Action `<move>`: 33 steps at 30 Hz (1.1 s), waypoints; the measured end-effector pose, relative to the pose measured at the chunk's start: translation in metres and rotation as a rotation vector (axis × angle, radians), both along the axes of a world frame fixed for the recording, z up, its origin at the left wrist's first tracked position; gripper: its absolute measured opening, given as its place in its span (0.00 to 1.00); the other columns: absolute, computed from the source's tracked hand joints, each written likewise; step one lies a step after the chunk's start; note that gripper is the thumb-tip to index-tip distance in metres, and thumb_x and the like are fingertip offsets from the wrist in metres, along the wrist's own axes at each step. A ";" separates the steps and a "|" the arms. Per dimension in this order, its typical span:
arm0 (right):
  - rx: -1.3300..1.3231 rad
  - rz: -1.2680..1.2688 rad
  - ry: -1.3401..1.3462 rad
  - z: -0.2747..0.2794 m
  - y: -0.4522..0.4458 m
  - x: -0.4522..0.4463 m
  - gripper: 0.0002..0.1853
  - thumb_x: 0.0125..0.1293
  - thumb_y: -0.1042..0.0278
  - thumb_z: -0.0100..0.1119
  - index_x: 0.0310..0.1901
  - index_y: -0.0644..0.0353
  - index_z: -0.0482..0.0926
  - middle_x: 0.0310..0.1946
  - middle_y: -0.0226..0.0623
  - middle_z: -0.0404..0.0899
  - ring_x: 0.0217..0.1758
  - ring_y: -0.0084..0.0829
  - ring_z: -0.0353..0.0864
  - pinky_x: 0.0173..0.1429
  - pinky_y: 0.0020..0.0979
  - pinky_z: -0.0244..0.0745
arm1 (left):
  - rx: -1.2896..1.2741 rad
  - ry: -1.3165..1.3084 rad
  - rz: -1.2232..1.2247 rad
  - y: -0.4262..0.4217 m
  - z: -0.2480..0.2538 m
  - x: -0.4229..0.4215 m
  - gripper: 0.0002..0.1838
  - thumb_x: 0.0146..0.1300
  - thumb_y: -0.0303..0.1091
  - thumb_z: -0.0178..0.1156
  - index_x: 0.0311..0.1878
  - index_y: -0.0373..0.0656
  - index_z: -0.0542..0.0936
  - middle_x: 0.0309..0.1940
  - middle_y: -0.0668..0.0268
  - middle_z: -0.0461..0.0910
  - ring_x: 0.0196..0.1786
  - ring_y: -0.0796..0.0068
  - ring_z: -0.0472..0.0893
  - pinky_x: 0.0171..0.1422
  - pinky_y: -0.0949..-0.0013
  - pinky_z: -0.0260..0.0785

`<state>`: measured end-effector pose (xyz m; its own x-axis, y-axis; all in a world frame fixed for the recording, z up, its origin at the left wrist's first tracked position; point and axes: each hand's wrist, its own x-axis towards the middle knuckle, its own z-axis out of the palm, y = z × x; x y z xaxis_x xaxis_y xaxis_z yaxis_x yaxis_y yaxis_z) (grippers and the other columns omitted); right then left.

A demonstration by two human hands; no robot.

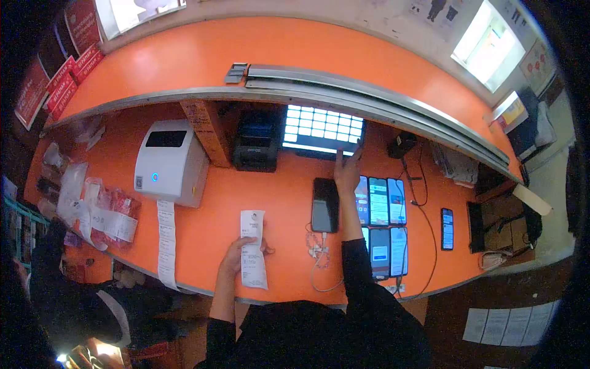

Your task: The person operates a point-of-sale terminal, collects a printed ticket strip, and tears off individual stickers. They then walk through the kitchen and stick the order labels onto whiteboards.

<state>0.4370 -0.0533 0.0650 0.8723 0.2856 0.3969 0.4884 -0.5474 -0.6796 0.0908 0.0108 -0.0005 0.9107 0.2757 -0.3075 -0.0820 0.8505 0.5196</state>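
Note:
A printed paper receipt (252, 264) is held upright by my left hand (233, 255), its thumb over the front and fingers behind. My right hand (348, 174) reaches to the lower right of a tablet (322, 126) with a grid of light tiles on its screen; its fingers are spread and hold nothing. Beneath my right wrist and forearm lie several lit phones (378, 200) in two rows. Just left of that forearm is a dark phone (325, 206) with a white cable.
A white printer (172, 161) with a long paper strip (166, 246) stands left, beside plastic bags (114, 215). A black printer (256, 141) sits by the tablet under an orange shelf (184, 55). Cables and another phone (447, 229) lie right. Dark clothing shows lower left.

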 end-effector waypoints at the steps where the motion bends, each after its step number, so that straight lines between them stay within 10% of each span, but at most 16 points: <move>1: -0.004 0.018 0.066 0.004 -0.001 0.000 0.41 0.68 0.37 0.45 0.72 0.54 0.45 0.37 0.54 0.79 0.36 0.57 0.80 0.39 0.54 0.73 | 0.000 0.001 -0.001 0.000 0.000 0.000 0.26 0.61 0.34 0.52 0.62 0.35 0.65 0.27 0.59 0.74 0.38 0.58 0.80 0.62 0.52 0.70; 3: -0.009 0.035 0.135 0.009 -0.001 -0.001 0.43 0.67 0.35 0.43 0.72 0.58 0.46 0.51 0.58 0.77 0.44 0.58 0.80 0.45 0.54 0.72 | 0.039 0.000 -0.009 0.001 0.002 0.000 0.28 0.61 0.34 0.52 0.64 0.36 0.63 0.27 0.58 0.74 0.39 0.57 0.81 0.61 0.52 0.70; 33: -0.165 -0.084 0.230 0.001 -0.019 0.001 0.48 0.65 0.31 0.42 0.71 0.66 0.47 0.31 0.55 0.81 0.35 0.57 0.81 0.38 0.52 0.71 | 0.027 0.056 0.030 -0.006 0.025 0.006 0.29 0.61 0.34 0.52 0.67 0.40 0.62 0.24 0.61 0.71 0.32 0.59 0.77 0.63 0.47 0.66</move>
